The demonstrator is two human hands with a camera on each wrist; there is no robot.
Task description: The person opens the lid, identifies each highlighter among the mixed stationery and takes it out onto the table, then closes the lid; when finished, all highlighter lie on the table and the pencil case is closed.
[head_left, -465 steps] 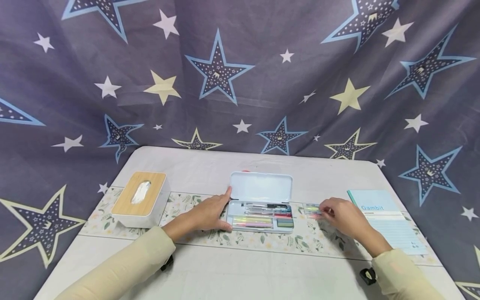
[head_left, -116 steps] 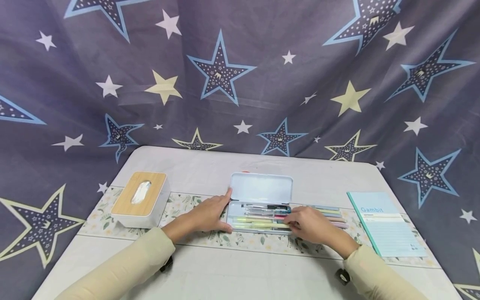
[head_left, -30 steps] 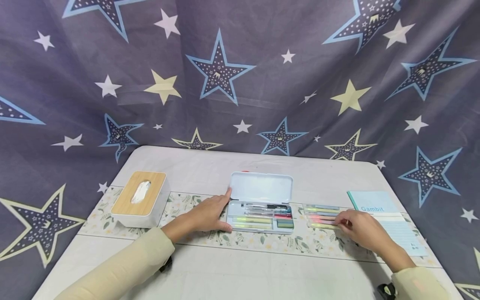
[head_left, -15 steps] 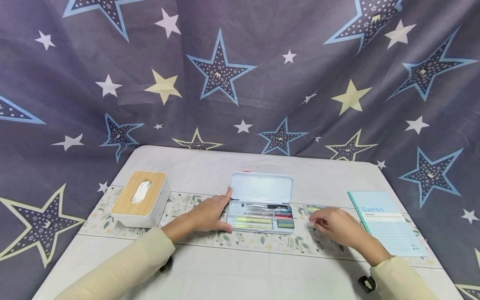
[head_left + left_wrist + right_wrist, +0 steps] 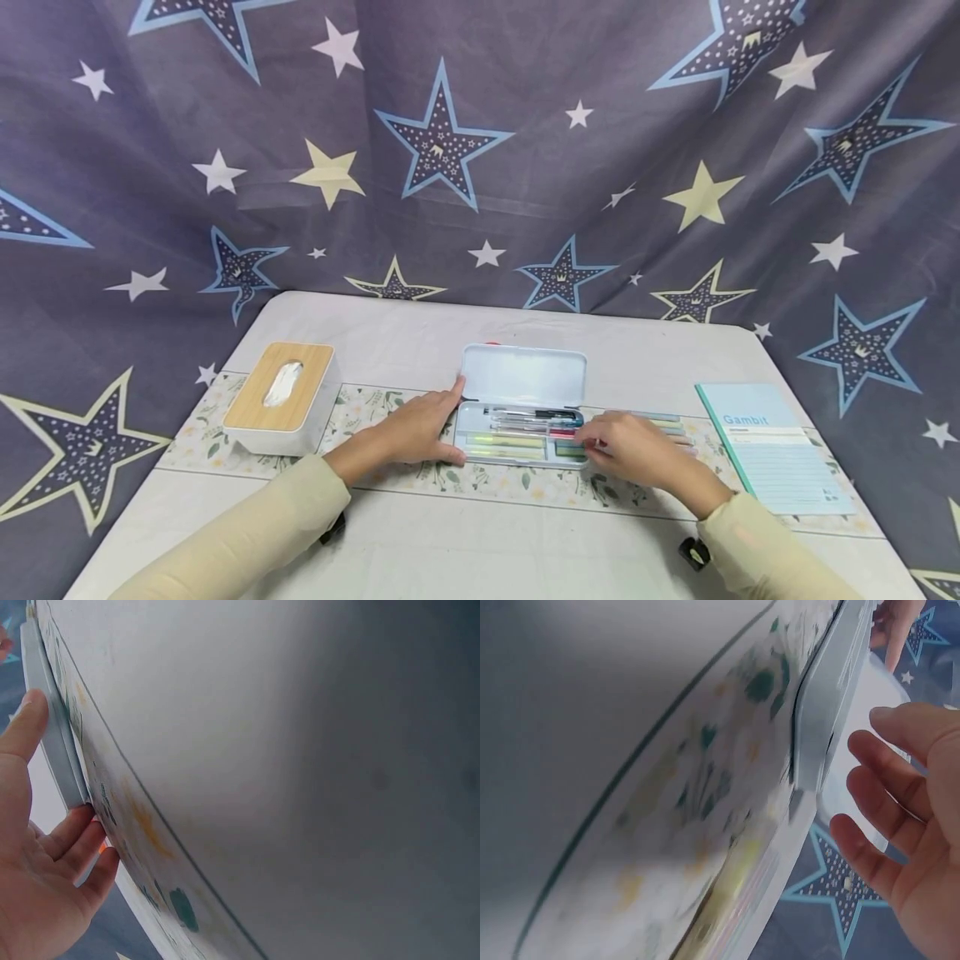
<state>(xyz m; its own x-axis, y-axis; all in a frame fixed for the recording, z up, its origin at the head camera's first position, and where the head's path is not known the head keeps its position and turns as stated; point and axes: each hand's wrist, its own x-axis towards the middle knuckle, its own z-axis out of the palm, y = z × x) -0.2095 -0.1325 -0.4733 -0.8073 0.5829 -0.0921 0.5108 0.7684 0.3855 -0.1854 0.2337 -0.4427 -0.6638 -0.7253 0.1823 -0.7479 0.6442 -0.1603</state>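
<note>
A pale blue pencil case (image 5: 522, 375) lies with its lid raised on the floral strip of the table. Dark and clear pens (image 5: 517, 414) fill its back section. Yellow highlighters (image 5: 504, 442) lie in front, beside a small green block (image 5: 567, 448). My left hand (image 5: 420, 427) holds the case's left end, thumb at the front and index finger by the lid. At the right end is my right hand (image 5: 626, 450), partly covering the case. In the right wrist view its thumb and fingers stand apart, with nothing seen between them. Behind it, a row of pastel highlighters (image 5: 663, 421) is partly hidden.
A light blue notebook (image 5: 780, 467) marked "Gambit" lies at the right. On the left stands a white tissue box (image 5: 277, 387) with a wooden top. Star-patterned cloth (image 5: 480, 217) hangs behind the table. A small red thing peeks out behind the lid.
From the highlighter row, my right hand has moved left to the case. Since the oldest frame, a pink highlighter has left the case and the row has grown. My left hand stays put.
</note>
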